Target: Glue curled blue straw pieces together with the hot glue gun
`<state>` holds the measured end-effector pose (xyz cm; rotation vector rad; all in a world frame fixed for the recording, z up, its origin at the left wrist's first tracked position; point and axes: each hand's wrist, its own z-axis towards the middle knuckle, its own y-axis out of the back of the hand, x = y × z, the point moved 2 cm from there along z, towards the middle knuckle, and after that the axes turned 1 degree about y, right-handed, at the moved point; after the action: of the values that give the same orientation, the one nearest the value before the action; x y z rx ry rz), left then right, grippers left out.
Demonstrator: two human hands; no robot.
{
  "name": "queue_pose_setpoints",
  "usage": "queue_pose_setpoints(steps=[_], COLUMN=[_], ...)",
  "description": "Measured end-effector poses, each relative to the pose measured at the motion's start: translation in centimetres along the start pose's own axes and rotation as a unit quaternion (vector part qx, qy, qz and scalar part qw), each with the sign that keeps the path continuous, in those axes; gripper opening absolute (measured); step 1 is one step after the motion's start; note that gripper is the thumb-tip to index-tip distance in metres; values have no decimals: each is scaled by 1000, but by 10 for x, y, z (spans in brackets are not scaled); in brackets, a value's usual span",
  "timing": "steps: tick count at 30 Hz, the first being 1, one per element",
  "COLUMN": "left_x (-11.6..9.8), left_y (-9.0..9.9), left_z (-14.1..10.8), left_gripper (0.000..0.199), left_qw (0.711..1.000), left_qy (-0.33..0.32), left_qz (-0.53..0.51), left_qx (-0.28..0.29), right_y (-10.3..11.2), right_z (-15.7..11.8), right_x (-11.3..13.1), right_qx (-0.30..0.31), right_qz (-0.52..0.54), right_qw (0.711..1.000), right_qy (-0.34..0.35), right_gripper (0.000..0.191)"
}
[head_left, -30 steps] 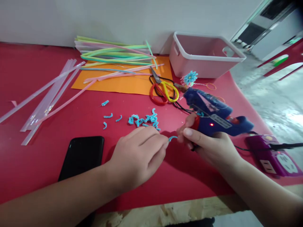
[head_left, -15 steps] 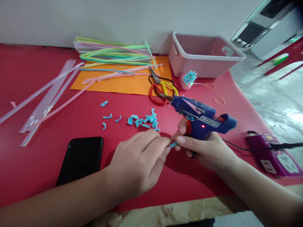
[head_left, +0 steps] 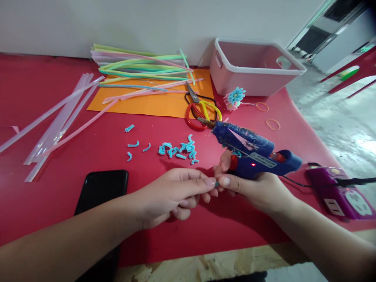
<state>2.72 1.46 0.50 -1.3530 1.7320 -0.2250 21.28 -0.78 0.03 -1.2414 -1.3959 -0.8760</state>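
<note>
My right hand [head_left: 252, 188] grips a blue hot glue gun [head_left: 255, 150] with a red trigger and a lit red light; its nozzle points left. Between the thumb and fingers of the same hand sits one end of a short blue pipe cleaner piece [head_left: 217, 184]. My left hand [head_left: 182, 192] pinches the other end with thumb and forefinger, its remaining fingers curled below. Most of that piece is hidden by fingertips. Beyond my hands lies a pile of cut blue pipe cleaner pieces [head_left: 179, 149], with several loose ones to its left.
A black phone [head_left: 101, 192] lies under my left forearm. Scissors [head_left: 202, 109] and pipe cleaners [head_left: 143, 64] rest on orange paper [head_left: 117, 106]. Glue sticks [head_left: 63, 117] are at left. A pink bin [head_left: 249, 80], a pipe cleaner flower [head_left: 235, 96] and a purple power strip [head_left: 337, 192] stand right.
My left hand has rolled over, so its thumb now lies on top and its curled fingers show. The glue gun has shifted slightly right. The blue piece is now more covered.
</note>
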Motion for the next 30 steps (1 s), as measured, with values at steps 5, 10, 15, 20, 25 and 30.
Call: queue_pose_setpoints(steps=[5, 10, 15, 20, 25, 30], left_x=[-2, -2, -5, -2, 1, -1], left_y=[0, 1, 2, 0, -1, -1], left_z=[0, 2, -1, -10, -15, -17], left_gripper=[25, 20, 22, 7, 6, 3], left_qw=[1000, 999, 918, 694, 644, 651], left_qy=[-7, -32, -262, -482, -496, -491], left_qz=[-21, 0, 278, 499, 538, 532], left_qx=[0, -25, -108, -193, -223, -228], right_y=[2, 2, 3, 2, 0, -1], right_z=[0, 2, 3, 2, 1, 2], right_x=[-1, 0, 0, 0, 1, 2], right_qx=[-23, -43, -76, -76, -84, -85], right_qz=[-17, -4, 26, 39, 39, 38], right_qw=[999, 999, 997, 996, 996, 996], right_qy=[21, 18, 3, -4, -9, -14], right_gripper=[34, 36, 37, 38, 38, 39])
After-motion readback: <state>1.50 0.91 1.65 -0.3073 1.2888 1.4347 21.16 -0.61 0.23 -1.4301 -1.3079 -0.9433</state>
